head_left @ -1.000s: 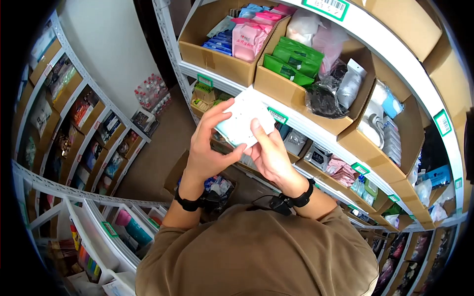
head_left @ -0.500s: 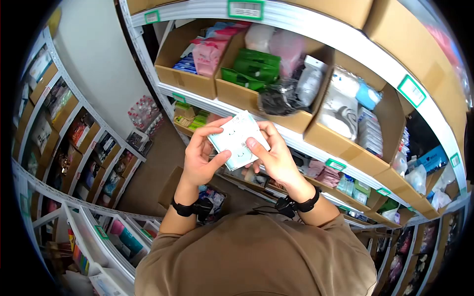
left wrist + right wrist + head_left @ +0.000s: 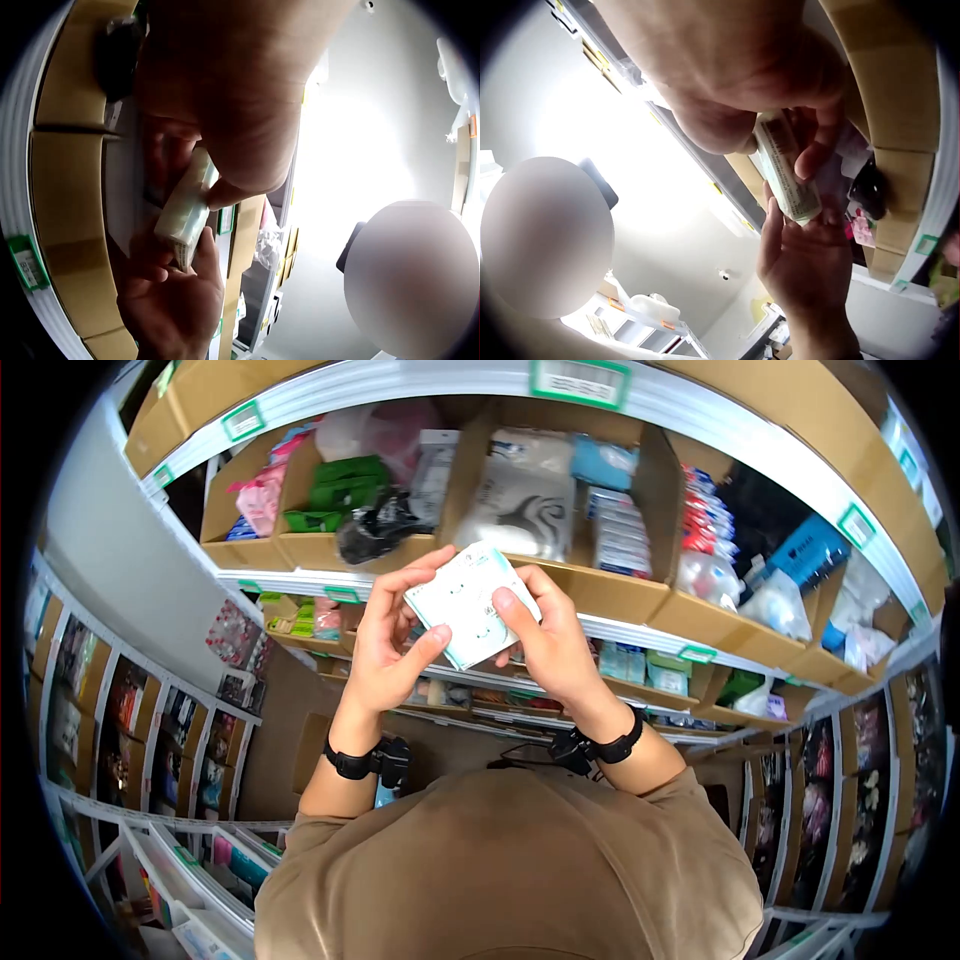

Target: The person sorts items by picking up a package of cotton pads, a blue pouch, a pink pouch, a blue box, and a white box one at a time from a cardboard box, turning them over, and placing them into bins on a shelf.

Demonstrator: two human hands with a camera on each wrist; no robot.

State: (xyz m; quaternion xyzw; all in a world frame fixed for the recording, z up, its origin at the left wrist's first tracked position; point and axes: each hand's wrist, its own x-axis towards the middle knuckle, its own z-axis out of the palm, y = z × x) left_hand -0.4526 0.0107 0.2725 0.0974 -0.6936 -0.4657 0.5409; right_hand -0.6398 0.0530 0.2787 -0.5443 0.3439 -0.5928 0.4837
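Note:
Both hands hold a flat white packet (image 3: pixel 465 595) with pale mint edges and small printed faces, in front of the chest. My left hand (image 3: pixel 385 645) grips its left side, thumb on the near left edge and fingers around the far left corner. On the other side, my right hand (image 3: pixel 555 645) presses its thumb on the printed face, with fingers behind. Seen edge-on in the right wrist view, the packet (image 3: pixel 786 169) shows a barcode and small print on its narrow side. The left wrist view also shows the packet (image 3: pixel 184 214) between both hands.
Ahead stands a white metal shelf (image 3: pixel 690 405) with green-framed labels. Its cardboard boxes (image 3: pixel 610 595) hold green packs (image 3: pixel 345 490), a black plastic bag (image 3: pixel 375 530) and other bagged goods. More shelving (image 3: pixel 110 710) lines the left, and bottle packs (image 3: pixel 235 635) stand on the floor.
The head view has swung right, so the shelf boxes sit further left. The packet has tilted to show its printed face, and my left thumb has come onto its near edge.

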